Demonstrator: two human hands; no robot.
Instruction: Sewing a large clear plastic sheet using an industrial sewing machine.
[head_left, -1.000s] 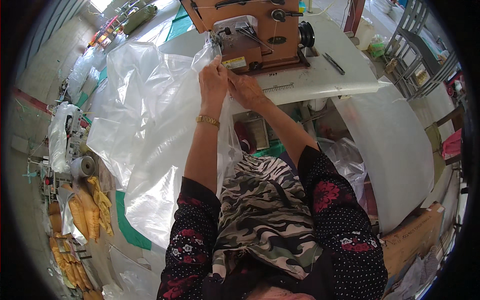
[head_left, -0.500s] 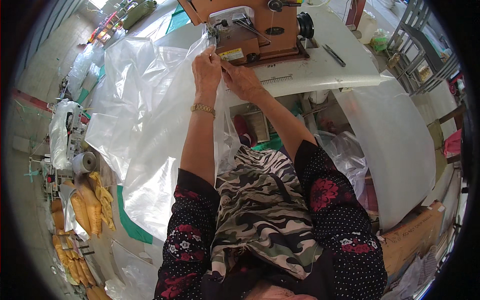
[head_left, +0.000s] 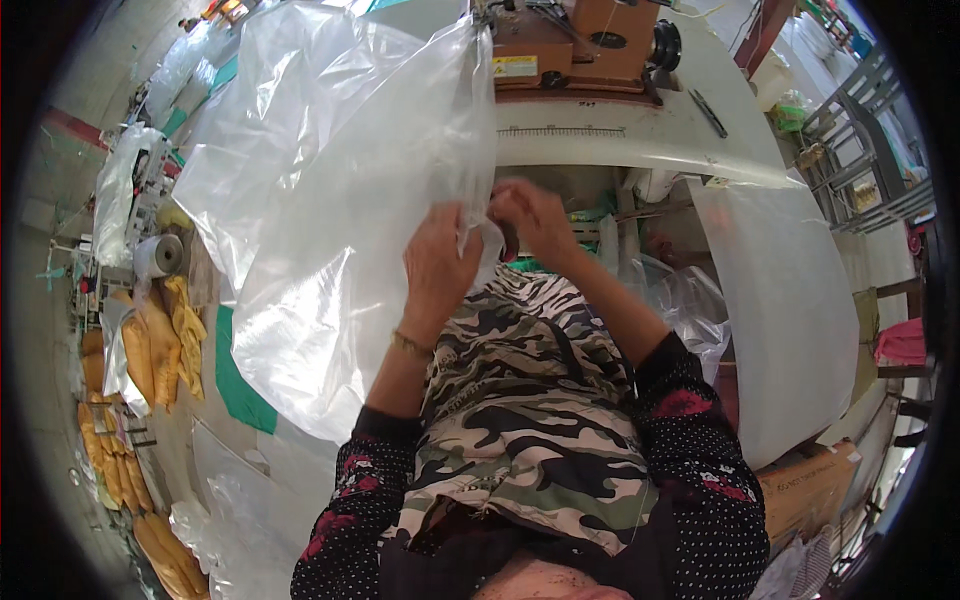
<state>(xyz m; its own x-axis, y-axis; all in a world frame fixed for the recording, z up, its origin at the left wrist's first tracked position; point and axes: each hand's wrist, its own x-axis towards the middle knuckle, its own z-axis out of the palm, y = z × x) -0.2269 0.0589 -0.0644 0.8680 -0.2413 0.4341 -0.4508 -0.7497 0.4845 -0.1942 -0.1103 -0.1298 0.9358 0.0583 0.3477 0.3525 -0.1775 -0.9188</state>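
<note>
A large sheet of clear plastic film (head_left: 330,190) drapes from the sewing machine (head_left: 600,45) over the left of the table and down toward my lap. Its upper right corner runs up to the needle end of the brown machine. My left hand (head_left: 440,265) is closed on the film near its right edge, below the table's front edge. Beside it, my right hand (head_left: 540,225) has curled fingers pinching the same edge. Both hands are somewhat blurred, and the folds between them hide the fingertips.
Black tweezers or snips (head_left: 708,113) lie on the white tabletop (head_left: 650,145), right of the machine. A white panel (head_left: 790,320) hangs at the right, above a cardboard box (head_left: 815,490). Grey metal racks (head_left: 875,150) stand farther right. Yellow bundles (head_left: 150,360) lie at the left.
Both hands have come away from the machine's needle area, down toward my lap along the film's edge. The view has shifted, so the machine now sits higher and farther right.
</note>
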